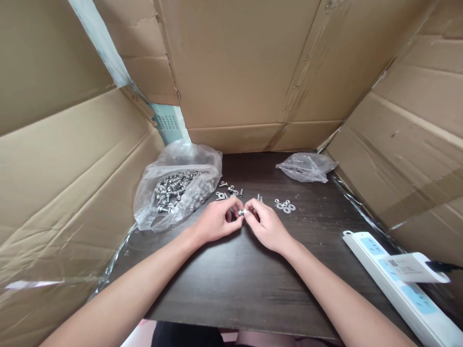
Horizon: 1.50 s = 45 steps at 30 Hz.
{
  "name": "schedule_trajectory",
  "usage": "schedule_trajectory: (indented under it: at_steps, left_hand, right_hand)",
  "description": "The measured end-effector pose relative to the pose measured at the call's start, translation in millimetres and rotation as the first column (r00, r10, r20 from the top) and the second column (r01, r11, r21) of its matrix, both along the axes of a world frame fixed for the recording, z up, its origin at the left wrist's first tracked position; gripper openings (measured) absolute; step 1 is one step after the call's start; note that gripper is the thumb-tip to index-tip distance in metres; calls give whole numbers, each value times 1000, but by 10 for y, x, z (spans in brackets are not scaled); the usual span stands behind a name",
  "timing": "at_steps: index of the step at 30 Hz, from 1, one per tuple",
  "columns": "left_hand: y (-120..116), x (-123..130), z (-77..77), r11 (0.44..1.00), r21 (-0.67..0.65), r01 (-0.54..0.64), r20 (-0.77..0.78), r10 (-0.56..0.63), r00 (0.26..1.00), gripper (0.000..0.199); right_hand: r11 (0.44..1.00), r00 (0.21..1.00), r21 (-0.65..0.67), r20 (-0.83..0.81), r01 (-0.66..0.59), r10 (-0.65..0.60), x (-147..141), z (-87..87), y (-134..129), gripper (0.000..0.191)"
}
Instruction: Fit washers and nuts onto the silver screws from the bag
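My left hand point(220, 219) and my right hand point(265, 224) meet above the middle of the dark table point(220, 284). Between their fingertips is a small metal bolt point(241, 212), pinched from both sides; its fine parts are too small to tell. Just beyond my left hand lie several loose bolts point(223, 184) with washers on or beside them. A few bolts point(259, 197) stand or lie behind my right hand, and to its right is a small group of flat washers and nuts point(286, 209).
An open plastic bag point(144, 207) full of bolts sits at the back left. Another clear plastic bag point(306, 167) lies at the back right. A white power strip point(385, 277) with a plug runs along the right side. Cardboard walls point(246, 62) enclose the table.
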<state>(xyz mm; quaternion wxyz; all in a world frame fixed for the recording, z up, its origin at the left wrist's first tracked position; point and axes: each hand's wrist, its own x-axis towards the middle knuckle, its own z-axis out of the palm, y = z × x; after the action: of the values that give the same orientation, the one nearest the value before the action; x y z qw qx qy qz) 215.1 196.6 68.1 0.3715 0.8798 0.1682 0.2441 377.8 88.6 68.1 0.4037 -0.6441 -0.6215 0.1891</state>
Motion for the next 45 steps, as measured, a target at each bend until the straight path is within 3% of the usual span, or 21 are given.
schedule_trajectory:
  at_steps: [11,18,24,28,39,45]
  left_hand:
    - [-4,3,-30,999,-48,3,45,-1,999,12]
    - [-5,14,-16,999,-40,3,20,-3,1000,6]
    - [8,6,-11,999,-37,-4,-8,4,1000,5]
    - [4,7,-9,999,-31,8,-19,-9,1000,5]
    - [-18,9,-9,1000,-4,21,-12,-21,1000,4]
    - [-2,12,-2,1000,-6,15,-14,-15,1000,4]
  right_hand:
    - [999,999,-35,1,-35,35,-12,-10,-2,18]
    - [998,995,-24,77,-64,65,-1,-11,20,36]
    - [998,998,-13,-25,-54,54,4,-8,2,24]
    - [998,999,-50,30,-33,35,-9,-3,-6,15]
    - [998,985,-53,167,-39,47,-17,-29,29,36]
    - [998,991,-46,122,-51,56,-8,-21,21,38]
